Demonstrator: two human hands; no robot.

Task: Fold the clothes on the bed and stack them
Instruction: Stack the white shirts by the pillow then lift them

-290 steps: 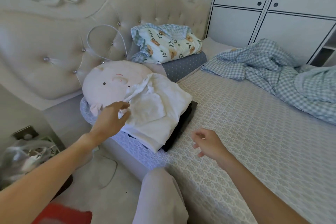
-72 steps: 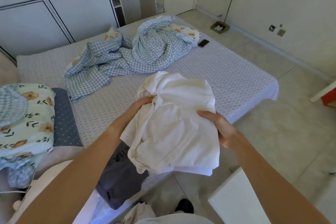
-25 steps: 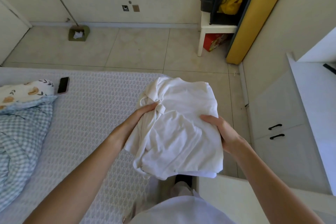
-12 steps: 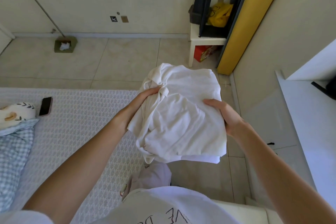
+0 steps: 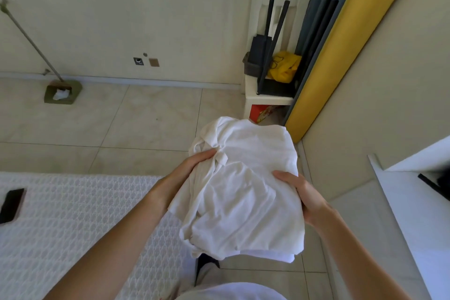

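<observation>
I hold a loosely folded bundle of white clothes [image 5: 246, 190] in front of me, above the floor just past the bed's corner. My left hand [image 5: 185, 178] grips its left side, fingers curled over bunched fabric near the top. Along the right edge, my right hand [image 5: 302, 195] holds the bundle with the thumb on top and the fingers underneath, hidden. The bed [image 5: 68, 226], under a white patterned cover, lies at the lower left.
A black phone [image 5: 11, 204] lies on the bed's left edge. A dustpan with a long handle [image 5: 62, 91] stands by the far wall. A white stool [image 5: 267, 95] with dark items and a yellow bag sits beside a yellow panel [image 5: 333, 46]. A white cabinet [image 5: 411, 204] is at right.
I have turned from the bed's head toward the room's far corner, carrying the white bundle in both hands. The grip on it is unchanged.
</observation>
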